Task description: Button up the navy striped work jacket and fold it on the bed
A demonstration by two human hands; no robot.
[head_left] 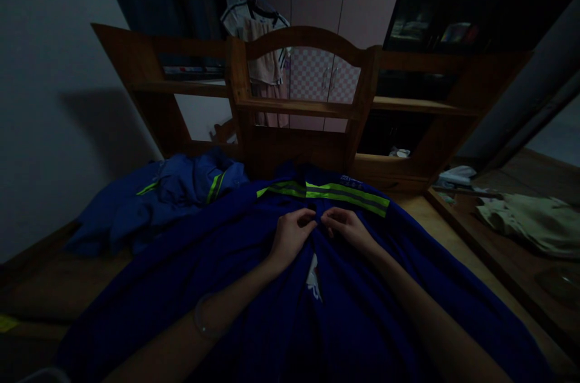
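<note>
A dark blue work jacket (217, 262) with yellow-green reflective strips lies spread out, its front opening running down the middle. My left hand (292, 235) pinches at the left edge of that opening, just below the strip. Facing it, a small gap away, my right hand (347, 229) has its fingertips closed at the right edge. The dim light hides the exact fold or fastener between the fingers. Lower down the opening, a white patch (313, 277) shows through.
A crumpled lighter blue garment (181, 196) with reflective strips lies to the left. Behind stands a wooden shelf unit (299, 108). Clothes (263, 51) hang on a rack farther back. At the right, a pale folded cloth (534, 220) rests on a wooden surface.
</note>
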